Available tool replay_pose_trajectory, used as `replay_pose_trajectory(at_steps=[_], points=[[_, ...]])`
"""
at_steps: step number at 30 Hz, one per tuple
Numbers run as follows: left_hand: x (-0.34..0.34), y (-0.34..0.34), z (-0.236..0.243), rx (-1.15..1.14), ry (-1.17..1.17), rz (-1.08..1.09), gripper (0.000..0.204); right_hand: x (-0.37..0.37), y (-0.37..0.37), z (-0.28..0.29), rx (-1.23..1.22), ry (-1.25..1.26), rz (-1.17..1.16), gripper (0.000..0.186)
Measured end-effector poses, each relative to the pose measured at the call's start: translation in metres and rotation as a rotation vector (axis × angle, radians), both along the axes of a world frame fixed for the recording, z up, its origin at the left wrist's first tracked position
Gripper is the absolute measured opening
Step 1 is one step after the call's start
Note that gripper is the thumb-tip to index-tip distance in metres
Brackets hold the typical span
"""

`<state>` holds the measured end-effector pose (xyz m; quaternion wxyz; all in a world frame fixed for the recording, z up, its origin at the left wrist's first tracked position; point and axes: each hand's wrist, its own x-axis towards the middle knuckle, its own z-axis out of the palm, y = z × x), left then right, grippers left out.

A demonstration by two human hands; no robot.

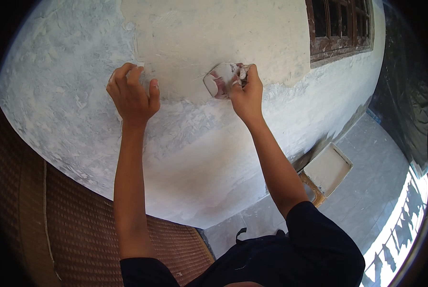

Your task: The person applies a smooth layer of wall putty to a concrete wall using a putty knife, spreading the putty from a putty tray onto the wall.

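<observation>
My right hand [248, 97] is wrapped round the handle of a putty knife [217, 82]. Its wide, flat metal blade is smeared with white paste and lies close against the wall [180, 57]. Further left, my left hand [133, 94] is raised at the wall with its fingers bent and apart, the thumb standing off to the side. Nothing shows in it; whether its fingertips touch the surface I cannot tell. Around both hands the wall is part smooth cream, part streaky white-grey coating, with a ragged border between them.
A wood-framed window [340, 24] is set in the wall at upper right. Below it on the grey tiled floor [362, 167], a tray of pale paste [328, 168] rests on a small wooden stand. Brown woven panelling [85, 215] runs along the lower left. Dark plastic sheeting [405, 91] hangs far right.
</observation>
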<state>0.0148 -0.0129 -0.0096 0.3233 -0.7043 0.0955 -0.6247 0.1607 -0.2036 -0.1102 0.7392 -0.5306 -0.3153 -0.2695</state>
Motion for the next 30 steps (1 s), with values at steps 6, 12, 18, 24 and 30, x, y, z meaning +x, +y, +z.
replay_pose_trajectory(at_steps=[6,12,18,24,30], points=[[0.004,-0.003,-0.001,0.007,-0.046,-0.021,0.034,0.002,-0.016,-0.002,0.125,0.018,0.002,0.019],[0.0,-0.001,0.0,-0.011,-0.009,0.005,0.036,0.003,0.006,0.004,-0.027,-0.093,-0.05,0.018],[0.004,-0.003,0.0,0.005,-0.054,-0.034,0.035,0.018,-0.022,-0.003,0.199,0.047,-0.113,0.017],[0.001,0.001,0.001,0.018,-0.054,-0.032,0.034,0.01,-0.003,-0.01,0.018,-0.022,0.037,0.016],[0.002,-0.002,0.001,0.004,-0.062,-0.027,0.034,0.011,-0.018,-0.01,0.305,0.073,-0.01,0.01]])
